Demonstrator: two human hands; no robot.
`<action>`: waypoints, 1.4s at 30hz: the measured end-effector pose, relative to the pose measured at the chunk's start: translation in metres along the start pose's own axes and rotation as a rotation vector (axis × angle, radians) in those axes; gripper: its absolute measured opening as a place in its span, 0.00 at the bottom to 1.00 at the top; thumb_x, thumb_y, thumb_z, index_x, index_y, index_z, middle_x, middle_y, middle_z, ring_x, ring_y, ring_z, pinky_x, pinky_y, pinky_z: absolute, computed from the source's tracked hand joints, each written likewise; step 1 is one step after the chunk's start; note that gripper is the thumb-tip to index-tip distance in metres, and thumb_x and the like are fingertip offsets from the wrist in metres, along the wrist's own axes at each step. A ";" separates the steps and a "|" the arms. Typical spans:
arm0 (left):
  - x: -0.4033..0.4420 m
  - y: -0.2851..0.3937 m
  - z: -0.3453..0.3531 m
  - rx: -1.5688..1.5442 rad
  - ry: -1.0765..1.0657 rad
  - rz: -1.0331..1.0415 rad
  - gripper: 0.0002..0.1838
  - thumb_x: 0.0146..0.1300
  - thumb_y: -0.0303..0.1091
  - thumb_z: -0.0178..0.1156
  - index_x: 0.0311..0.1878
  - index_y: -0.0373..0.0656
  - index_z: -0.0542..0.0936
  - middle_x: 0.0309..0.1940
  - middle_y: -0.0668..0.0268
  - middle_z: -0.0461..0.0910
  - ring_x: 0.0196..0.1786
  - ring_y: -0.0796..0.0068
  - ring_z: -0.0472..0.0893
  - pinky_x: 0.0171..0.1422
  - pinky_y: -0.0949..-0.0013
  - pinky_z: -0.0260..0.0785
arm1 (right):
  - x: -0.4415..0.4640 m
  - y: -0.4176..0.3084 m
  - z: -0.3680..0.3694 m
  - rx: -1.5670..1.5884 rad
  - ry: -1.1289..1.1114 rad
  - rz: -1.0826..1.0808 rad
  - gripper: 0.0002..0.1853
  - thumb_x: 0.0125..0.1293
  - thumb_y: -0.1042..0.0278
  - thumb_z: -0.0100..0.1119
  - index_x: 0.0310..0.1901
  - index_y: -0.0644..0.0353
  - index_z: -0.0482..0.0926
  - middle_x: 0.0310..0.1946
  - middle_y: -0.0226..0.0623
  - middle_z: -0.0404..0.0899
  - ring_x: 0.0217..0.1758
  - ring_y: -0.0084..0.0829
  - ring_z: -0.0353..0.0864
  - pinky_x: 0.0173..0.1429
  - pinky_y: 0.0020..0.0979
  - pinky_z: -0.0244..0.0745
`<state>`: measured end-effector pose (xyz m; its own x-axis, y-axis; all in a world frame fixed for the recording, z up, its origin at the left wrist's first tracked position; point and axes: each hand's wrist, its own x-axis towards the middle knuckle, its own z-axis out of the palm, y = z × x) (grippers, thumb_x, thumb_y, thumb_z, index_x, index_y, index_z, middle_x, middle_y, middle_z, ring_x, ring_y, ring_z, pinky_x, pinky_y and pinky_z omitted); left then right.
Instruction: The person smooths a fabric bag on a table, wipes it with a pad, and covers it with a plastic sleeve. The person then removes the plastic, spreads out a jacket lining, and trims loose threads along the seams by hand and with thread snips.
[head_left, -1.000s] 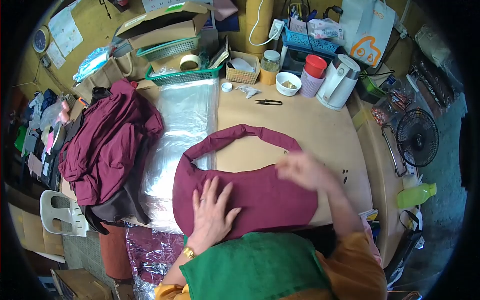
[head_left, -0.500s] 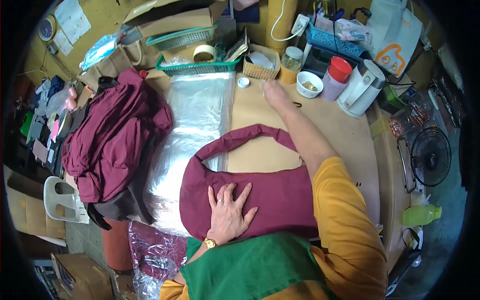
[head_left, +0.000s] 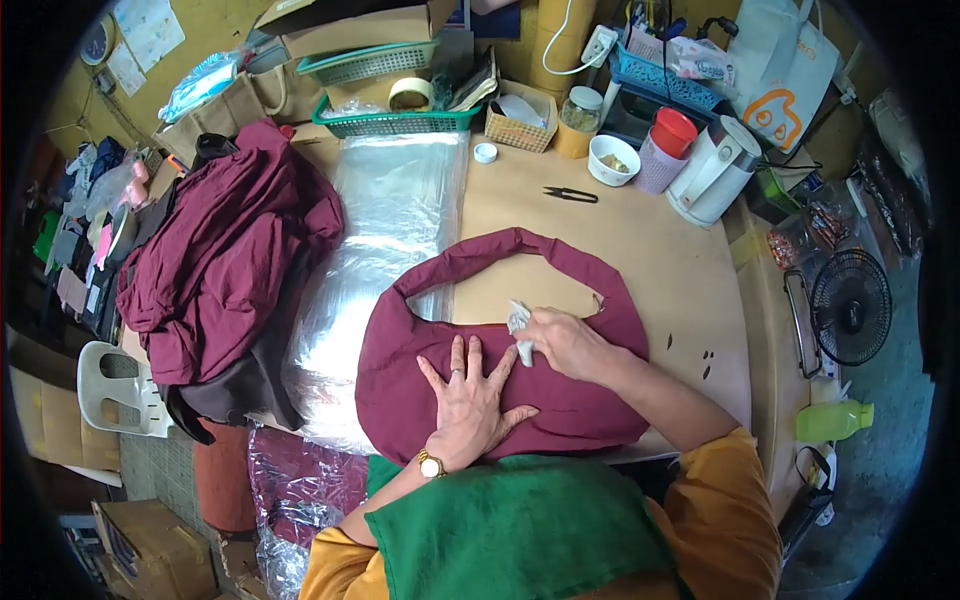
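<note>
A maroon fabric shoulder bag point(head_left: 590, 410) lies flat on the table in front of me, its padded strap curving away from me. My left hand point(head_left: 470, 400) rests on the bag's body, fingers spread and pressing flat. Over the bag's top edge, my right hand point(head_left: 565, 343) grips a crumpled white cloth point(head_left: 519, 325) that touches or nearly touches the fabric. A small metal zipper pull point(head_left: 598, 302) shows at the right end of the opening. Black thread snips point(head_left: 571, 195) lie beyond the strap.
Clear plastic sleeves point(head_left: 390, 220) lie left of the bag, beside a pile of maroon bags point(head_left: 230, 260). Along the back stand green baskets point(head_left: 395, 123), a jar point(head_left: 579, 120), a white bowl point(head_left: 613, 160), a red cup point(head_left: 673, 132) and an electric kettle point(head_left: 715, 170). A small white lid point(head_left: 485, 153) sits nearby.
My right hand has come back from the far side of the table to the bag, now with the white cloth in it. The thread snips are uncovered. My left hand stays on the bag.
</note>
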<state>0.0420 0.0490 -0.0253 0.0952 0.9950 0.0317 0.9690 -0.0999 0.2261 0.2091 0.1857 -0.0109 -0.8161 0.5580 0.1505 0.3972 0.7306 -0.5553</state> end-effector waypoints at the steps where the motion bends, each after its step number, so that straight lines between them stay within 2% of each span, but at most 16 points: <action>1: 0.000 -0.001 0.002 -0.006 0.025 0.006 0.49 0.53 0.76 0.55 0.75 0.60 0.63 0.72 0.44 0.58 0.77 0.40 0.52 0.67 0.15 0.35 | -0.003 0.002 0.002 -0.002 0.003 -0.029 0.07 0.61 0.74 0.60 0.40 0.60 0.85 0.37 0.44 0.77 0.44 0.43 0.79 0.47 0.40 0.74; 5: -0.004 -0.004 0.008 -0.021 0.078 0.033 0.48 0.54 0.76 0.53 0.74 0.60 0.66 0.73 0.48 0.59 0.78 0.42 0.50 0.67 0.14 0.33 | 0.011 0.012 0.020 -0.178 0.138 -0.257 0.04 0.55 0.76 0.59 0.33 0.59 0.81 0.33 0.40 0.72 0.44 0.41 0.75 0.51 0.42 0.69; 8: -0.002 -0.004 0.009 -0.003 0.062 0.038 0.47 0.54 0.77 0.52 0.74 0.60 0.66 0.73 0.48 0.59 0.78 0.42 0.50 0.67 0.15 0.31 | 0.045 0.004 0.034 -0.170 0.166 -0.262 0.01 0.54 0.74 0.60 0.28 0.55 0.79 0.32 0.37 0.73 0.41 0.38 0.76 0.47 0.38 0.67; 11: -0.003 -0.005 0.008 0.017 0.013 0.007 0.47 0.54 0.77 0.52 0.73 0.59 0.68 0.73 0.49 0.60 0.78 0.43 0.50 0.67 0.15 0.30 | 0.042 0.002 0.042 -0.191 0.218 -0.277 0.02 0.52 0.73 0.60 0.30 0.57 0.79 0.32 0.36 0.72 0.43 0.38 0.75 0.49 0.39 0.65; 13: -0.003 -0.005 0.009 -0.064 0.119 0.024 0.47 0.53 0.77 0.53 0.69 0.54 0.73 0.73 0.46 0.58 0.78 0.42 0.49 0.68 0.16 0.29 | 0.027 0.006 0.036 -0.219 0.264 -0.314 0.02 0.52 0.74 0.60 0.29 0.58 0.79 0.31 0.36 0.72 0.41 0.38 0.75 0.50 0.39 0.64; 16: -0.002 -0.005 0.009 -0.046 0.124 0.027 0.46 0.54 0.77 0.52 0.70 0.57 0.72 0.72 0.50 0.61 0.78 0.44 0.50 0.67 0.15 0.29 | 0.017 0.005 0.026 -0.250 0.196 -0.176 0.03 0.52 0.75 0.60 0.30 0.57 0.78 0.32 0.37 0.73 0.41 0.38 0.75 0.49 0.40 0.64; 21: -0.004 -0.005 0.005 -0.016 0.035 0.024 0.47 0.54 0.77 0.53 0.72 0.56 0.69 0.72 0.45 0.59 0.78 0.41 0.50 0.68 0.17 0.28 | 0.042 -0.003 0.050 -0.233 0.245 -0.208 0.05 0.56 0.74 0.58 0.34 0.59 0.80 0.32 0.38 0.73 0.43 0.39 0.75 0.52 0.40 0.64; 23: -0.004 -0.005 0.005 -0.002 0.004 0.014 0.48 0.55 0.77 0.53 0.73 0.57 0.68 0.72 0.45 0.59 0.78 0.41 0.50 0.69 0.17 0.28 | 0.032 -0.001 0.049 -0.214 0.288 -0.306 0.05 0.58 0.73 0.57 0.35 0.57 0.81 0.33 0.37 0.73 0.45 0.38 0.75 0.55 0.41 0.64; 28: -0.004 -0.005 0.006 -0.045 0.081 0.022 0.48 0.54 0.76 0.54 0.74 0.60 0.66 0.73 0.46 0.59 0.79 0.44 0.50 0.69 0.17 0.28 | -0.002 0.020 0.004 -0.310 0.082 -0.227 0.06 0.58 0.73 0.58 0.37 0.57 0.82 0.38 0.37 0.75 0.48 0.37 0.75 0.56 0.41 0.64; 30: -0.005 -0.004 0.005 -0.046 0.081 0.018 0.48 0.54 0.76 0.54 0.74 0.60 0.66 0.73 0.47 0.59 0.79 0.45 0.50 0.69 0.17 0.28 | -0.002 0.016 -0.021 -0.297 -0.108 -0.010 0.06 0.57 0.73 0.60 0.37 0.58 0.81 0.37 0.38 0.75 0.48 0.38 0.76 0.55 0.41 0.66; 31: -0.004 -0.004 0.005 -0.054 0.080 0.014 0.48 0.54 0.76 0.53 0.74 0.60 0.66 0.73 0.47 0.58 0.79 0.45 0.49 0.69 0.17 0.28 | 0.000 0.009 -0.025 -0.297 -0.108 -0.013 0.06 0.57 0.73 0.60 0.37 0.58 0.81 0.37 0.38 0.75 0.48 0.38 0.76 0.55 0.41 0.66; 33: -0.003 -0.004 0.005 -0.052 0.078 0.012 0.48 0.54 0.76 0.54 0.74 0.59 0.66 0.73 0.46 0.58 0.79 0.44 0.50 0.69 0.18 0.28 | 0.006 -0.008 -0.023 -0.291 0.129 -0.133 0.06 0.56 0.74 0.62 0.36 0.59 0.81 0.36 0.41 0.76 0.46 0.40 0.78 0.54 0.42 0.68; 34: -0.004 -0.004 0.005 -0.049 0.074 0.015 0.48 0.54 0.77 0.54 0.73 0.58 0.67 0.73 0.45 0.58 0.79 0.43 0.50 0.70 0.18 0.28 | 0.010 -0.006 -0.009 -0.290 0.127 -0.133 0.06 0.56 0.74 0.62 0.36 0.59 0.81 0.36 0.41 0.76 0.46 0.40 0.78 0.54 0.42 0.68; 36: -0.004 -0.005 0.007 -0.035 0.059 0.019 0.48 0.54 0.77 0.54 0.73 0.59 0.67 0.73 0.45 0.58 0.79 0.43 0.50 0.70 0.18 0.28 | 0.021 0.006 0.029 -0.016 0.011 -0.024 0.06 0.57 0.75 0.61 0.37 0.61 0.81 0.37 0.41 0.76 0.46 0.41 0.78 0.56 0.43 0.69; 40: -0.004 -0.005 0.006 -0.026 0.066 0.015 0.48 0.54 0.77 0.52 0.74 0.60 0.66 0.74 0.49 0.59 0.78 0.46 0.51 0.69 0.17 0.28 | 0.029 0.007 0.042 0.085 0.110 -0.052 0.07 0.58 0.75 0.60 0.39 0.63 0.81 0.37 0.40 0.76 0.46 0.42 0.77 0.58 0.43 0.68; 42: -0.003 -0.005 0.006 -0.032 0.080 0.011 0.48 0.54 0.77 0.52 0.74 0.60 0.66 0.73 0.49 0.59 0.78 0.46 0.51 0.69 0.17 0.28 | 0.014 0.005 0.032 -0.042 0.230 -0.303 0.08 0.59 0.76 0.59 0.40 0.61 0.82 0.35 0.37 0.76 0.46 0.40 0.77 0.57 0.41 0.69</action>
<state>0.0387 0.0462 -0.0328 0.0859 0.9901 0.1113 0.9601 -0.1121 0.2562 0.1862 0.1851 -0.0379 -0.7857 0.3845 0.4846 0.1732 0.8888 -0.4244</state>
